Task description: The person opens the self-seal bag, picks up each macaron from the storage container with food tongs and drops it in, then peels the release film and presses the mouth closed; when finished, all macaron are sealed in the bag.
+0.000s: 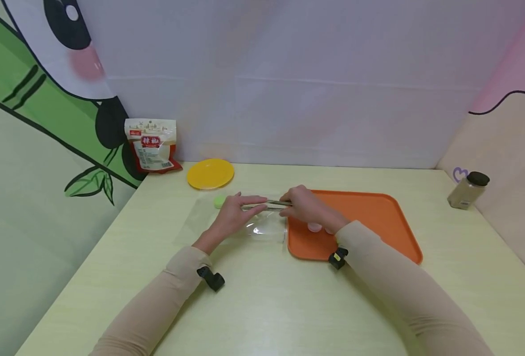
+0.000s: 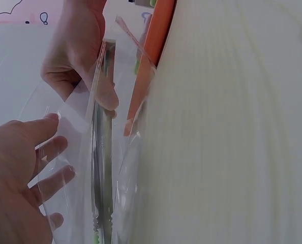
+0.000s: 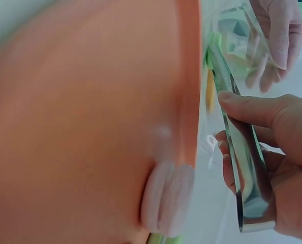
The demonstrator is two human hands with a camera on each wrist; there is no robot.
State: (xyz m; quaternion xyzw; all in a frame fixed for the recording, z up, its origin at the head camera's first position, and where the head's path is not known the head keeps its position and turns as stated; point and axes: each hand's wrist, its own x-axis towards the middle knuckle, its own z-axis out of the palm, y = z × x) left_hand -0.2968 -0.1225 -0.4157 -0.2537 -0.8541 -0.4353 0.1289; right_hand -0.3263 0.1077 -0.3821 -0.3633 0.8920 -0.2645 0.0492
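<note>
My right hand [image 1: 309, 205] grips metal tongs [image 3: 242, 157], with the thumb on one arm and fingers round the other. The tongs lie lengthwise at the opening of a clear plastic bag [image 1: 264, 228]. Something light green [image 1: 219, 201] shows at their far tips; whether they pinch it I cannot tell. Against the bag's film, my left hand [image 2: 19, 173] has its fingers spread and slightly bent, partly seen through the plastic. Just right of the bag is an orange tray [image 1: 369, 212], with a pink macaron [image 3: 167, 199] near its edge, partly behind my right hand in the head view.
A yellow plate [image 1: 211, 173] lies at the back left, beside a red and white food pouch [image 1: 152, 146] standing against the wall. At the table's right edge stands a small jar with a black lid [image 1: 469, 190]. A pale curtain backs the table [image 1: 262, 306].
</note>
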